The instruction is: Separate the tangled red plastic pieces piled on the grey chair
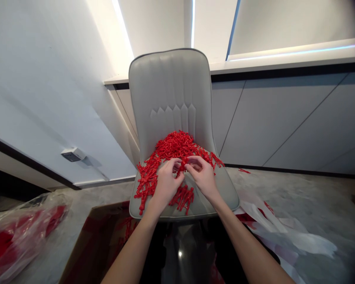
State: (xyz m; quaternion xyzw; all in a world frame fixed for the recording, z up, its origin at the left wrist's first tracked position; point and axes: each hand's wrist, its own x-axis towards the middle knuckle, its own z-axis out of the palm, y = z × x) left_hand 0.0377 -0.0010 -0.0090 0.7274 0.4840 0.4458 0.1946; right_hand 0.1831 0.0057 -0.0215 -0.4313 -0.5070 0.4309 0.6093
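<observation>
Over the seat of a grey chair, my left hand (168,177) and my right hand (202,175) pinch small red plastic pieces (183,162) between thumbs and fingers, close together. The pieces look like a small human figure, but fingers partly cover them. Behind my hands rises a heap of red plastic parts (177,144), spilling to both sides of the seat. Several assembled red figures (185,199) lie side by side near the seat's front edge, below my hands. More loose red parts (146,179) lie left of my left hand.
The padded chair (170,86) stands against low grey cabinets (284,114). A cardboard box (88,240) with red parts sits at its front left. Clear plastic bags hold red items (20,236) at far left; white plastic bags (290,236) lie right. A stray red piece (244,170) is on the floor.
</observation>
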